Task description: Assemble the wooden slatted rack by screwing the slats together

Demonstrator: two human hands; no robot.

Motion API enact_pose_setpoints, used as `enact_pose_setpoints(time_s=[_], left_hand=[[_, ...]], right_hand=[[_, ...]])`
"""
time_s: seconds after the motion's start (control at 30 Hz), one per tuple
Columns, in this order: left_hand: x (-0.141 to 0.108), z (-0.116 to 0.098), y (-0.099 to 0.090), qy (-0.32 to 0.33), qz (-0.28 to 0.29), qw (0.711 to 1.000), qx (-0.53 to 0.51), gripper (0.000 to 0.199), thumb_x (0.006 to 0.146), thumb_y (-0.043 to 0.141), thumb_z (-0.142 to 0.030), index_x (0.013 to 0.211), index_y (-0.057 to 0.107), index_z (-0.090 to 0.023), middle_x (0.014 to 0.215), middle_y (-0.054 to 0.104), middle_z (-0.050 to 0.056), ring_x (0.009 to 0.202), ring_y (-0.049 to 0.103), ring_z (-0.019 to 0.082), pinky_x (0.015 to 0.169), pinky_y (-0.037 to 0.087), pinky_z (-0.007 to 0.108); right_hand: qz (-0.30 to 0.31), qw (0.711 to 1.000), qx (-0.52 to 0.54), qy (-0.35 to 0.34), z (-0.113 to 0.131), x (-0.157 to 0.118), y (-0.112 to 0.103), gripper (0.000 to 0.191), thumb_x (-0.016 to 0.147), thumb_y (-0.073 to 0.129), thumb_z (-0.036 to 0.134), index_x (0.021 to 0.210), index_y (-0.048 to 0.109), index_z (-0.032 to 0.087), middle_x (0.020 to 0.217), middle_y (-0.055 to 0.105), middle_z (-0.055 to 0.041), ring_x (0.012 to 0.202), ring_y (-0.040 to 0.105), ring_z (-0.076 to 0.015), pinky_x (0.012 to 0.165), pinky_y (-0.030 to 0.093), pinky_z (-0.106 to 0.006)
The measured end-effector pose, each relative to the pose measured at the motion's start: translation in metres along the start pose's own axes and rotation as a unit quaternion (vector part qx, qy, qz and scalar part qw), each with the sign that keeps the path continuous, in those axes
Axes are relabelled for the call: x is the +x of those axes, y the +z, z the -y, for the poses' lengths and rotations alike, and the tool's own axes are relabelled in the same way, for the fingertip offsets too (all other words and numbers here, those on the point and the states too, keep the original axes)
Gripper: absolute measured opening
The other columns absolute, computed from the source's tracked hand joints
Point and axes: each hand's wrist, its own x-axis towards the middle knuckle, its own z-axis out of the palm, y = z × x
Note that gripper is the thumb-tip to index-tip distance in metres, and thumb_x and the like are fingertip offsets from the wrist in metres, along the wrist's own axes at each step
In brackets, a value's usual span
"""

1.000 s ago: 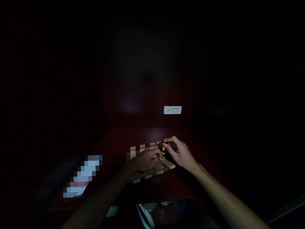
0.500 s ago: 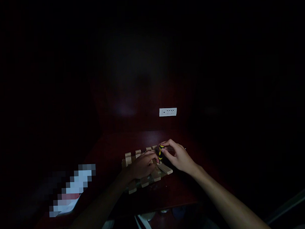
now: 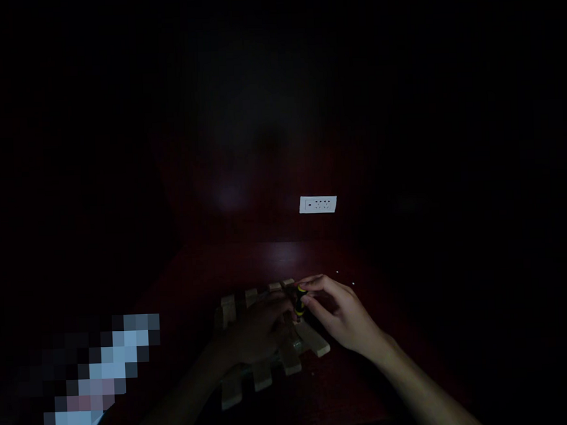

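A yellow and black screwdriver [image 3: 300, 300] stands nearly upright over a wooden slatted piece [image 3: 290, 357]. My right hand [image 3: 340, 306] grips its handle between thumb and fingers. My left hand [image 3: 257, 328] lies across the slats in deep shadow, its fingertips close to the lower end of the screwdriver. What those fingertips pinch, if anything, is too dark to make out. Under the screwdriver, the rightmost slat [image 3: 316, 340] slants toward the lower right. The tool's tip is hard to see.
The dark red table [image 3: 350, 390] meets a wall with a white socket panel [image 3: 318, 204]. Two tiny bright bits [image 3: 353, 283] lie right of the slats, toward the back. A pixelated pale object [image 3: 100, 374] is at the lower left.
The view has shifted closer, so the slats and hands appear larger and lower. The light on my left hand is dimmer. My right hand still holds the screwdriver at the same slat.
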Motion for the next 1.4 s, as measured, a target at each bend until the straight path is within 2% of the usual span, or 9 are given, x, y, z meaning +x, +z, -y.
enact_pose_setpoints(time_s=[0.23,0.43,0.57,0.63,0.8,0.97,1.1,1.27,1.4], left_hand=[[-0.003,0.005,0.003,0.003,-0.017,1.0,-0.018,0.031,0.087,0.046,-0.011,0.111,0.059,-0.026,0.124,0.057,0.004,0.114,0.051,0.022,0.099,0.041,0.039],[-0.001,0.002,-0.001,0.009,-0.009,0.999,-0.037,0.026,0.085,0.048,-0.011,0.105,0.059,-0.025,0.121,0.058,0.002,0.115,0.051,0.021,0.102,0.038,0.037],[0.0,0.0,-0.003,0.005,0.001,0.999,-0.045,0.028,0.082,0.045,-0.007,0.101,0.057,-0.024,0.113,0.06,0.002,0.107,0.053,0.02,0.097,0.041,0.035],[0.0,0.001,-0.003,-0.001,0.005,0.999,-0.036,0.029,0.081,0.044,-0.006,0.1,0.056,-0.024,0.11,0.06,0.002,0.103,0.054,0.02,0.093,0.043,0.035],[0.0,0.004,0.0,0.01,-0.009,1.0,-0.016,0.027,0.08,0.043,-0.007,0.099,0.054,-0.022,0.109,0.058,0.004,0.1,0.054,0.02,0.089,0.043,0.035],[0.0,-0.001,-0.005,0.002,0.002,1.0,-0.009,0.021,0.079,0.042,-0.009,0.095,0.05,-0.021,0.099,0.057,0.005,0.091,0.054,0.02,0.082,0.043,0.035],[0.0,-0.005,-0.008,0.01,0.006,1.0,-0.006,0.024,0.079,0.04,-0.009,0.097,0.051,-0.021,0.1,0.057,0.005,0.094,0.052,0.02,0.085,0.041,0.035],[0.0,0.0,-0.004,0.007,0.006,1.0,-0.007,0.027,0.079,0.04,-0.01,0.102,0.05,-0.022,0.103,0.057,0.004,0.097,0.052,0.02,0.087,0.041,0.035],[0.0,0.002,-0.003,0.006,0.009,1.0,0.007,0.03,0.08,0.04,-0.011,0.107,0.049,-0.022,0.104,0.057,0.005,0.098,0.053,0.021,0.088,0.042,0.036]], right_hand=[[-0.029,0.999,-0.029,0.002,-0.009,0.006,-0.001,0.011,0.088,0.062,0.025,0.098,0.061,0.023,0.101,0.067,-0.0071,0.091,0.065,-0.02,0.077,0.055,-0.034],[0.046,0.997,0.043,0.05,-0.004,0.007,-0.01,0.014,0.091,0.056,0.023,0.105,0.057,0.023,0.117,0.065,-0.0081,0.101,0.065,-0.0193,0.087,0.055,-0.037],[0.076,0.996,-0.01,0.055,0.002,0.011,-0.02,0.02,0.091,0.058,0.026,0.11,0.058,0.024,0.106,0.069,-0.0053,0.094,0.067,-0.0193,0.082,0.057,-0.035],[0.109,0.992,-0.05,0.037,0.007,0.015,-0.024,0.027,0.092,0.055,0.026,0.12,0.058,0.026,0.112,0.067,-0.0044,0.097,0.066,-0.0191,0.084,0.056,-0.034],[0.187,0.972,-0.144,0.003,0.021,0.027,-0.033,0.032,0.097,0.047,0.026,0.127,0.057,0.029,0.117,0.066,-0.0022,0.105,0.063,-0.0194,0.093,0.05,-0.033],[0.232,0.956,-0.18,0.0,0.035,0.039,-0.041,0.028,0.096,0.049,0.031,0.12,0.062,0.023,0.102,0.069,-0.0053,0.09,0.065,-0.0187,0.081,0.05,-0.03],[0.268,0.943,-0.197,-0.001,0.041,0.048,-0.046,0.023,0.096,0.051,0.031,0.112,0.064,0.02,0.101,0.069,-0.0046,0.089,0.064,-0.0163,0.08,0.047,-0.027],[0.315,0.91,-0.269,0.022,0.039,0.054,-0.045,0.019,0.097,0.047,0.031,0.101,0.061,0.018,0.084,0.068,-0.0043,0.075,0.063,-0.0154,0.067,0.043,-0.025],[0.352,0.881,-0.315,0.009,0.039,0.06,-0.042,0.018,0.097,0.047,0.029,0.099,0.058,0.016,0.083,0.068,-0.007,0.071,0.062,-0.0156,0.063,0.041,-0.025]])
